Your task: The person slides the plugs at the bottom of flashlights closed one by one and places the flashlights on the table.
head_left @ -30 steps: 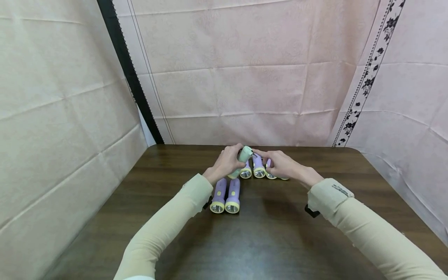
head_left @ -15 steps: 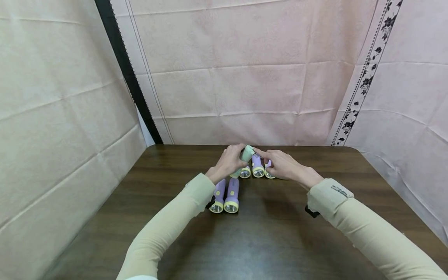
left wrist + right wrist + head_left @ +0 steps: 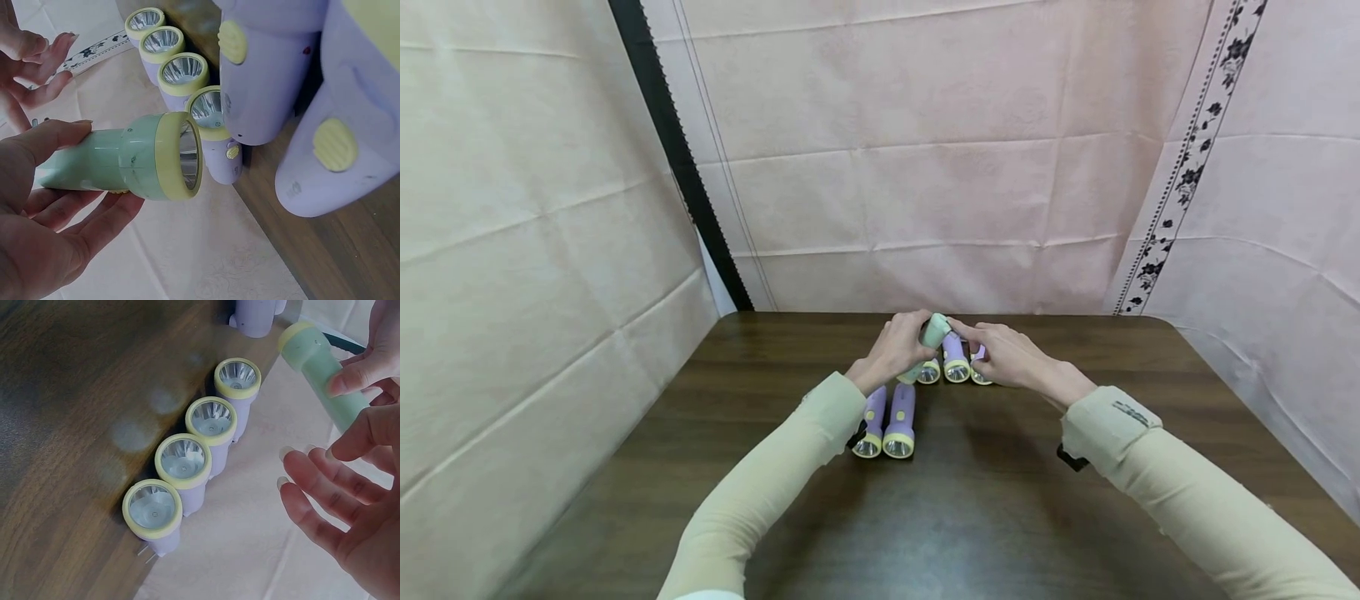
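My left hand (image 3: 891,350) grips a mint-green flashlight (image 3: 103,159) with a yellow lens rim, thumb on one side of the barrel and fingers on the other. The flashlight is held tilted above the table, lens end lower. Small metal prongs (image 3: 35,122) show at its tail. Beside that tail is my right hand (image 3: 1011,354), its index finger reaching to the tail end in the head view. Its other fingers (image 3: 325,487) are spread and loosely bent, holding nothing. Whether the index fingertip presses the prongs is hidden.
Several purple flashlights (image 3: 183,464) with yellow rims lie in a row under my hands, lenses toward me. The nearest to the right has prongs (image 3: 147,553) out. Two more purple flashlights (image 3: 898,421) lie closer on the brown wooden table (image 3: 970,517). Pale cloth (image 3: 955,192) hangs behind.
My left hand has shifted slightly right with the green flashlight. The right hand stays at its tail end with almost no movement. The purple flashlights lie where they were.
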`<state>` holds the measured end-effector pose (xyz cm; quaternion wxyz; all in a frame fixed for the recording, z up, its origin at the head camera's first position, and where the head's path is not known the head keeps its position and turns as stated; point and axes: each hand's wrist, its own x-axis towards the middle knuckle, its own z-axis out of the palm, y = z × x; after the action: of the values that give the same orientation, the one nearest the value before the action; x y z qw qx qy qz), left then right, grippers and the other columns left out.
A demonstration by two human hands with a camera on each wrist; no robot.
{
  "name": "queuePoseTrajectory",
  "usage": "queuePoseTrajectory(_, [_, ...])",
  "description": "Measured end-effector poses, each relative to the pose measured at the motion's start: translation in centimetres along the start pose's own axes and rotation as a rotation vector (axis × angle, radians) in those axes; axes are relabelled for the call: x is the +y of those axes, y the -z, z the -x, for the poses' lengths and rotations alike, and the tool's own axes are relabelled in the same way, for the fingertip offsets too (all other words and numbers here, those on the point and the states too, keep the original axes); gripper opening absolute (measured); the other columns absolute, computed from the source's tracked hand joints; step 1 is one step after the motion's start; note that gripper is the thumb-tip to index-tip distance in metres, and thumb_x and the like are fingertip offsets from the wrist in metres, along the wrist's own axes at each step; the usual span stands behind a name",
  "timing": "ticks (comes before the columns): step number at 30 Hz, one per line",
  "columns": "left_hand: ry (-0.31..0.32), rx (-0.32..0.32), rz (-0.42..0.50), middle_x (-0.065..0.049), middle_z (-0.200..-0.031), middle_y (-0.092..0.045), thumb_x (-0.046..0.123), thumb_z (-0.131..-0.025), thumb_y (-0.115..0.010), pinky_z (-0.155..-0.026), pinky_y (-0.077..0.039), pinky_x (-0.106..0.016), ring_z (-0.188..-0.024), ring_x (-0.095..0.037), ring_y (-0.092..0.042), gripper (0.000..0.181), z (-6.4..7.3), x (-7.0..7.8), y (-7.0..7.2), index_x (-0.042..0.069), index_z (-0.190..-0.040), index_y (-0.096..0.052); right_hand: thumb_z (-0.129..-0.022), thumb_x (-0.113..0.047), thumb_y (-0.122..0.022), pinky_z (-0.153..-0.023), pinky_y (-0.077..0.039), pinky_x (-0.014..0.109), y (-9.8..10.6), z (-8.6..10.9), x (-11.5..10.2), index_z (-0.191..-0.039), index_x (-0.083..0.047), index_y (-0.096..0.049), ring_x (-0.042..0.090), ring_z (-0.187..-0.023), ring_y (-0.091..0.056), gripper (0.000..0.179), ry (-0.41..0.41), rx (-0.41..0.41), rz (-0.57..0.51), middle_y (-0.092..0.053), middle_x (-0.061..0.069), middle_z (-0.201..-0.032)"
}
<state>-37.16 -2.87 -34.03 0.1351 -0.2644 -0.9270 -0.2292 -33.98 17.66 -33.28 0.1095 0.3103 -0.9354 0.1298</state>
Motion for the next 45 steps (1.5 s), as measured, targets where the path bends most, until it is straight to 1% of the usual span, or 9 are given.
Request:
queuePoseTrajectory(5, [0.001, -0.006, -0.013, -0.007, -0.104, -0.069, 0.013, -0.077, -0.078, -0.072, -0.052, -0.032, -0.085, -0.02, -0.063, 0.045, 0.0, 0.3, -0.1, 0.007, -0.118, -0.061, -0.077, -0.005, -0.06, -0.05, -0.033, 0.026, -0.1, 0.3, 0.1, -0.15, -0.022, -0.035, 0.012, -0.063, -0.044, 0.079, -0.01, 0.011, -0.008, -0.052, 0.0, -0.079])
queuePoseTrajectory(12, [-0.031, -0.034, -0.012, -0.006, -0.103, -0.069, 0.016, -0.078, -0.078, -0.071, -0.05, -0.031, -0.083, -0.018, -0.062, 0.043, -0.1, 0.9, -0.2, 0.008, -0.117, -0.062, -0.079, -0.005, -0.061, -0.05, -0.033, 0.026, -0.1, 0.4, 0.0, -0.149, -0.019, -0.037, 0.011, -0.063, -0.043, 0.075, -0.005, 0.034, -0.012, -0.055, 0.003, -0.08])
queuePoseTrajectory(21, [-0.011, -0.041, -0.037, -0.007, -0.106, -0.069, 0.016, -0.078, -0.079, -0.074, -0.052, -0.033, -0.087, -0.019, -0.063, 0.048, 0.0, 1.2, 0.2, 0.008, -0.121, -0.06, -0.081, -0.005, -0.061, -0.051, -0.035, 0.026, -0.3, 0.3, 0.1, -0.149, -0.018, -0.038, 0.011, -0.064, -0.047, 0.073, -0.007, 0.052, -0.042, -0.056, 0.002, -0.081])
queuePoseTrajectory(25, [0.032, -0.074, -0.091, -0.006, -0.107, -0.067, 0.017, -0.078, -0.078, -0.072, -0.052, -0.035, -0.087, -0.02, -0.063, 0.049, 0.3, 1.1, 0.8, 0.012, -0.122, -0.056, -0.08, -0.006, -0.059, -0.052, -0.038, 0.025, -0.5, 0.3, 0.0, -0.149, -0.019, -0.037, 0.01, -0.065, -0.049, 0.074, -0.002, 0.062, -0.055, -0.056, -0.001, -0.08])
queuePoseTrajectory(29, [0.124, -0.115, -0.157, -0.006, -0.094, -0.065, 0.018, -0.078, -0.077, -0.063, -0.049, -0.035, -0.076, -0.021, -0.062, 0.049, 0.4, 0.7, 2.0, 0.013, -0.119, -0.05, -0.079, -0.007, -0.059, -0.052, -0.038, 0.026, -0.4, 0.1, -0.1, -0.15, -0.018, -0.035, 0.01, -0.064, -0.049, 0.076, -0.001, 0.061, -0.062, -0.058, -0.001, -0.082])
queuePoseTrajectory(32, [0.204, -0.136, -0.181, -0.008, -0.087, -0.063, 0.02, -0.076, -0.079, -0.058, -0.047, -0.035, -0.071, -0.023, -0.06, 0.054, 0.7, -0.1, 2.9, 0.013, -0.119, -0.045, -0.079, -0.006, -0.059, -0.051, -0.037, 0.027, -0.3, 0.1, -0.1, -0.151, -0.016, -0.033, 0.01, -0.061, -0.047, 0.077, -0.013, 0.057, -0.071, -0.061, 0.001, -0.086])
queuePoseTrajectory(38, [0.27, -0.187, -0.192, -0.01, -0.103, -0.062, 0.03, -0.074, -0.082, -0.068, -0.048, -0.038, -0.086, -0.026, -0.059, 0.07, 2.3, -2.7, 4.2, 0.016, -0.131, -0.044, -0.081, -0.005, -0.059, -0.054, -0.038, 0.028, -0.2, 0.4, 0.3, -0.149, -0.01, -0.036, 0.011, -0.063, -0.049, 0.072, -0.034, 0.053, -0.078, -0.065, 0.006, -0.091])
queuePoseTrajectory(41, [0.303, -0.207, -0.205, -0.01, -0.107, -0.063, 0.036, -0.077, -0.08, -0.072, -0.049, -0.039, -0.089, -0.026, -0.06, 0.07, 3.3, -3.8, 4.6, 0.014, -0.134, -0.047, -0.082, -0.006, -0.058, -0.055, -0.039, 0.028, -0.2, 0.7, 0.6, -0.147, -0.009, -0.039, 0.01, -0.065, -0.05, 0.068, -0.036, 0.052, -0.079, -0.066, 0.006, -0.091])
queuePoseTrajectory(45, [0.35, -0.216, -0.194, -0.013, -0.108, -0.064, 0.039, -0.08, -0.077, -0.072, -0.051, -0.037, -0.087, -0.026, -0.061, 0.066, 4.5, -4.8, 4.6, 0.007, -0.132, -0.051, -0.082, -0.006, -0.058, -0.055, -0.039, 0.027, -0.1, 1.1, 0.8, -0.145, -0.01, -0.042, 0.01, -0.064, -0.05, 0.065, -0.052, 0.04, -0.087, -0.064, 0.003, -0.089])
